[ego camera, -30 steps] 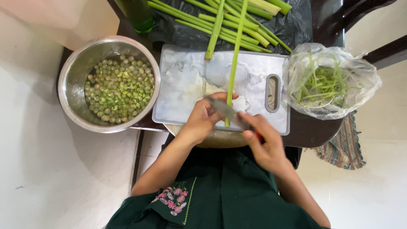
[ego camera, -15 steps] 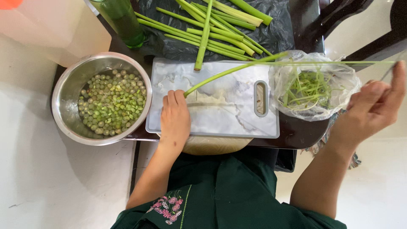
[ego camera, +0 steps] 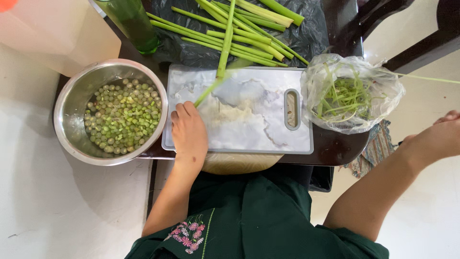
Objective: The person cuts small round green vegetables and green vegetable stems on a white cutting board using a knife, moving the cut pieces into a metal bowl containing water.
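Left hand (ego camera: 189, 135) closed on lower end of green stalk (ego camera: 207, 92), pinning it to white cutting board (ego camera: 249, 129). Right hand (ego camera: 443, 132) at 3 o'clock, mostly out of frame; grip cannot be told. Thin peel strand (ego camera: 421, 77) stretches toward it. Advice: keep stalk pinned flat, pull strand steadily along its length. Steel bowl (ego camera: 72, 96) of cut pieces at 9 o'clock; bag of peelings (ego camera: 352, 93) at 2 o'clock. Dark table (ego camera: 335, 146), pale floor.
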